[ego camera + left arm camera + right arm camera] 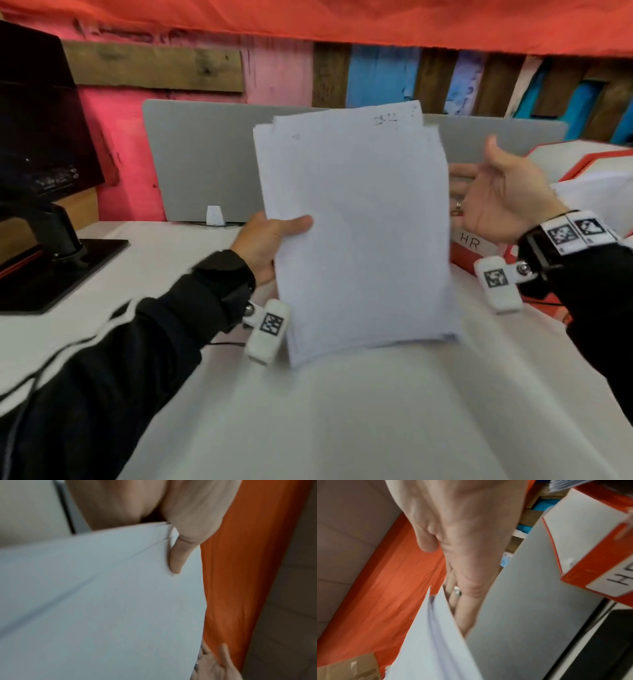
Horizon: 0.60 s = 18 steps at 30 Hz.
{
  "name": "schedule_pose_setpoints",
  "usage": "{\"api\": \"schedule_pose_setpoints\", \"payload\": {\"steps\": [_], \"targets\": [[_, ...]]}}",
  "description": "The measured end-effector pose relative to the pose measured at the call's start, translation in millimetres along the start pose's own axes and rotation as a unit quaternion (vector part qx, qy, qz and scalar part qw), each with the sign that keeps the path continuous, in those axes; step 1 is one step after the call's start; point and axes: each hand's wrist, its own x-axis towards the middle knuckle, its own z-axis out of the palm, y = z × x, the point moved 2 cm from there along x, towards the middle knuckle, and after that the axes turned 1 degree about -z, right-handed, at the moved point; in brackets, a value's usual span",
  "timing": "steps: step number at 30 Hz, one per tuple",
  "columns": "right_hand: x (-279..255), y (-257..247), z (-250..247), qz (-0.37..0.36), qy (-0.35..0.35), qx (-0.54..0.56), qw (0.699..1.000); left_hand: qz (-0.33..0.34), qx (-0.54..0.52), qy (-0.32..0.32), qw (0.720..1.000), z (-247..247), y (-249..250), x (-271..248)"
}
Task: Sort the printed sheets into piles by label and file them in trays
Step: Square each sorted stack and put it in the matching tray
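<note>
My left hand (265, 245) pinches the stack of sheets (356, 226) at its left edge, holding it upright over the table (376, 421). My right hand (500, 195) is spread open just beside its right edge, fingers hidden behind; contact unclear.

My black sleeves (137, 342) have white stripes, black wrist straps (537, 246) carry white tagged camera pods (269, 330), and a ring (458, 592) circles one finger.
</note>
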Motion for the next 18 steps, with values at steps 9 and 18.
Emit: {"api": "schedule_pose_setpoints", "payload": {"steps": [9, 18], "targets": [[33, 38, 70, -0.169, 0.173, -0.096, 0.966, 0.191, 0.158, 0.037, 0.968, 26, 45, 13], [37, 39, 58, -0.216, 0.153, -0.080, 0.961, 0.182, 0.144, -0.019, 0.972, 12, 84, 23]]}}
